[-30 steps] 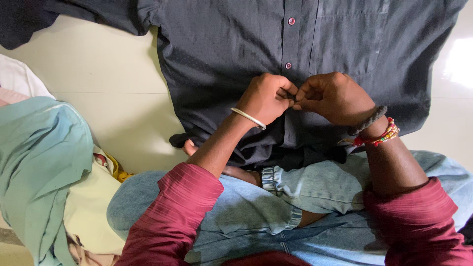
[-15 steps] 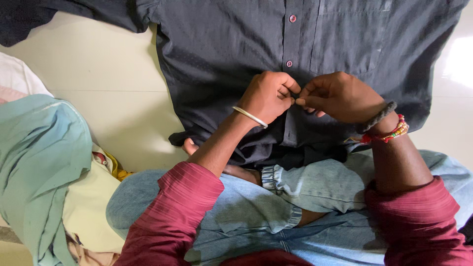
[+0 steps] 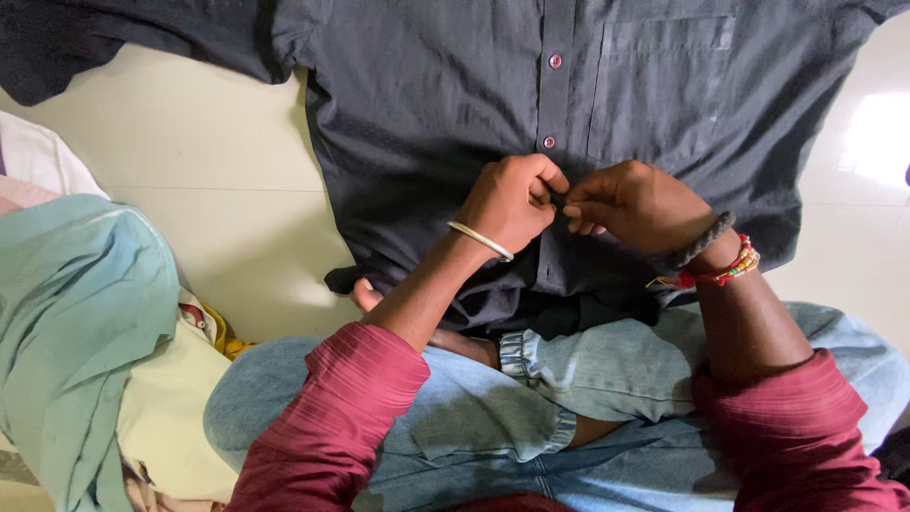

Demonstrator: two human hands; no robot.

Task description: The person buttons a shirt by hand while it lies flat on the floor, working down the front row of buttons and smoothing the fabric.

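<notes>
Head view: a dark grey button-front cotton shirt (image 3: pixel 427 114) lies flat on the pale tiled floor (image 3: pixel 218 161), its button placket running straight away from the person. Left hand (image 3: pixel 512 201) and right hand (image 3: pixel 633 204) meet on that placket, just below a small reddish round button (image 3: pixel 548 142), equally near. Each grip is pinched closed on the fabric edge; whether a button sits between the fingertips is hidden.

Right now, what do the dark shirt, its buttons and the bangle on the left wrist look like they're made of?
Dark shirt: thin woven cloth, matte, likely cotton or a blend; it creases softly. Buttons: small, reddish, slightly glossy, probably plastic. Bangle: smooth and silvery with a bright glint, likely metal.
</notes>
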